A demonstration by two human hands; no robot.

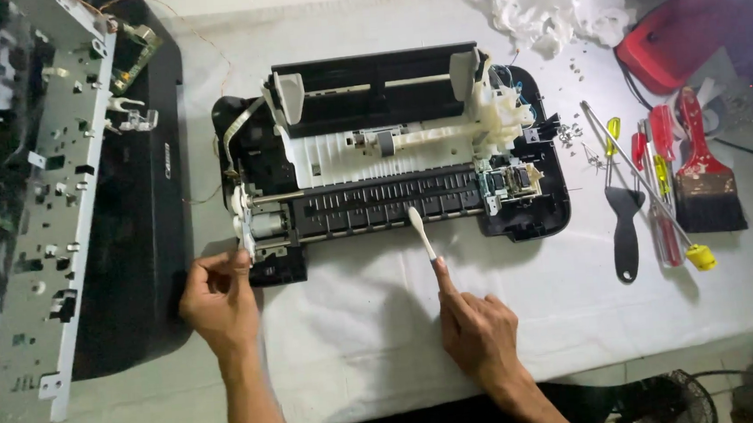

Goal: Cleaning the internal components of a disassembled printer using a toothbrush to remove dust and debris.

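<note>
I am seeing my right hand (477, 328) at lower centre of the frame, its fingers (446, 279) curled shut around the handle of a slim white brush (420, 232), with the index finger lying straight along the handle. The brush head is touching the front edge of the black ribbed roller bed of the opened black and white printer chassis (390, 149), which is sitting at the centre of the frame on the white cloth-covered desk (358, 328).

My left hand (219, 302) is at lower left, its fingers (240, 258) pinching together at the white gear side of the chassis, beside a small silver motor (264, 225). The chassis is stripped of its cover, showing white plastic frames, a paper tray slot at the back and a carriage at its right end.

At the right of the frame a yellow-handled screwdriver (649, 192), a red-handled paintbrush (706, 180) and a black tool are lying side by side. At the left a grey perforated metal plate (50, 217) is resting on a black printer cover (142, 210).
</note>
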